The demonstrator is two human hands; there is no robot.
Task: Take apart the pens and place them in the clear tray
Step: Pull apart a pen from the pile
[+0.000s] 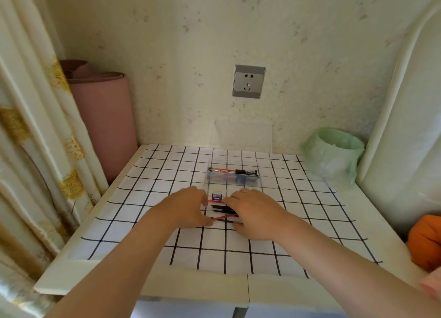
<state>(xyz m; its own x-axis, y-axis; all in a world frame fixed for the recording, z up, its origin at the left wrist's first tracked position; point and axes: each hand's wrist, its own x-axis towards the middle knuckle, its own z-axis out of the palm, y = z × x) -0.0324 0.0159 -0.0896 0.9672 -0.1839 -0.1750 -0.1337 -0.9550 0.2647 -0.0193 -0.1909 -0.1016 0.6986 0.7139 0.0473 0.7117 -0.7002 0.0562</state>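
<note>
A: What is laid out, from the biggest thing down?

B: A white bench (167, 286) is seen, covered by a gridded cloth (214, 251). At its far right corner a bin (334, 150) lined with a green bag is stood. Nothing inside it can be made out. The clear tray (267, 176) is set at the middle back, with its lid (243, 134) propped upright behind it.

A: And what is held in the tray?

B: Red and black pen parts (226, 170) are laid along its rear, and blue parts lie just in front of them. The near strip looks bare.

A: How are the hands placed?

B: The left hand (188, 208) and the right hand (257, 212) are curved over the loose pens, near the tray's front. The red pen (223, 217) is met at one end by the left thumb and is covered at the other end by the right hand. Whether either grasp is closed cannot be told.

A: How are the pens to be handled?

B: The black pens (222, 208) and the red one are judged light, stiff and smooth, so rolling is to be expected. Each is probably best pinched at both ends and twisted or pulled apart. Any small inner parts could easily be lost. A small blue box (217, 195) is stood between the pens and the tray.
</note>
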